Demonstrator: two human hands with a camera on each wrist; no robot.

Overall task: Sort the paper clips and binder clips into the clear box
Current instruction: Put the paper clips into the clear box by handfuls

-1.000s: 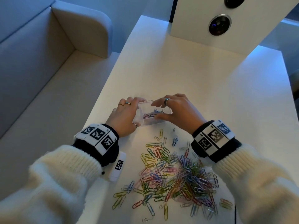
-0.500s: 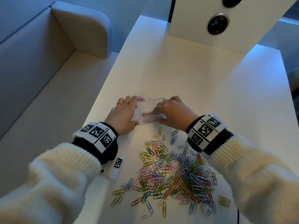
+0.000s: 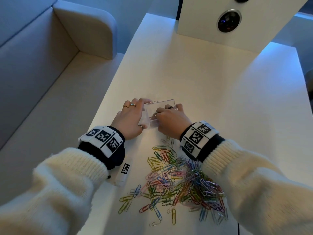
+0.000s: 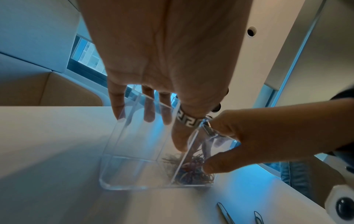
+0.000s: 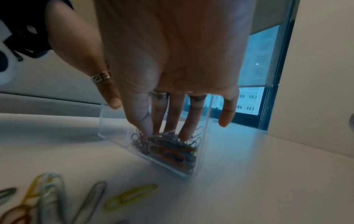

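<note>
A small clear box (image 3: 160,103) with an inner divider stands on the white table (image 3: 220,107). My left hand (image 3: 130,119) grips its left end, fingers over the far wall and thumb on the near side (image 4: 180,136). My right hand (image 3: 171,119) reaches down into the right compartment. Its straight fingertips (image 5: 162,128) press on the coloured paper clips (image 5: 172,150) lying there, and its little finger stays outside the wall. A big loose pile of coloured paper clips (image 3: 177,180) lies on the table between my wrists. I see no binder clips.
A small white tagged block (image 3: 124,170) lies by my left wrist. A white upright panel with a round lens (image 3: 228,21) stands at the table's far end. A pale sofa (image 3: 50,65) runs along the table's left edge. Stray clips (image 5: 132,195) lie just before the box.
My right hand has come down from above the box rim into the right compartment, onto the clips. My left hand has kept its hold on the box.
</note>
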